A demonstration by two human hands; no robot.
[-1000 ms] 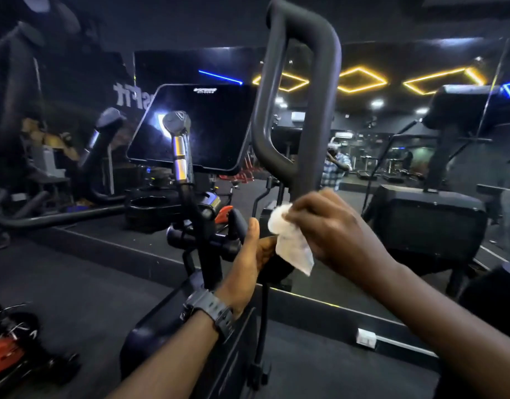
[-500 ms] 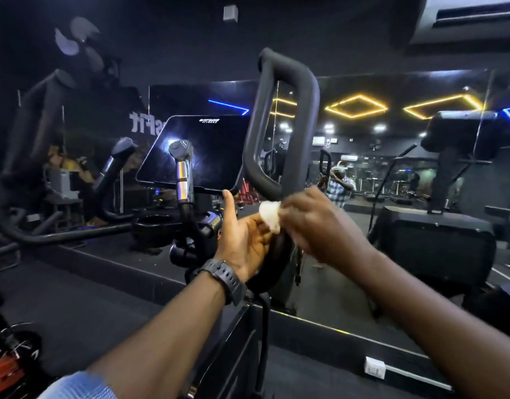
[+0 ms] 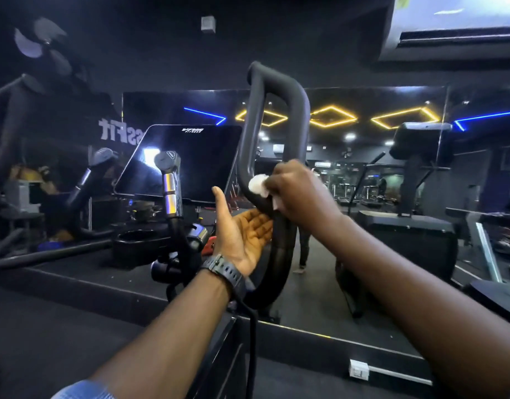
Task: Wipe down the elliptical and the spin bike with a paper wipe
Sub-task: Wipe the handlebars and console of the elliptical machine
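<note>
While the right hand (image 3: 301, 194) pinched the paper wipe (image 3: 259, 184) against the upright handlebar (image 3: 278, 133), the open left hand (image 3: 242, 226) braced just below.

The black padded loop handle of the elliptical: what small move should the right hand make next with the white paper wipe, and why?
Probably slide the white paper wipe up along the black padded loop handle. The right hand presses the wipe low on the loop, while the tall upper bend rises above it. The left hand, palm open, rests against the bar just below and can steady it.
</note>
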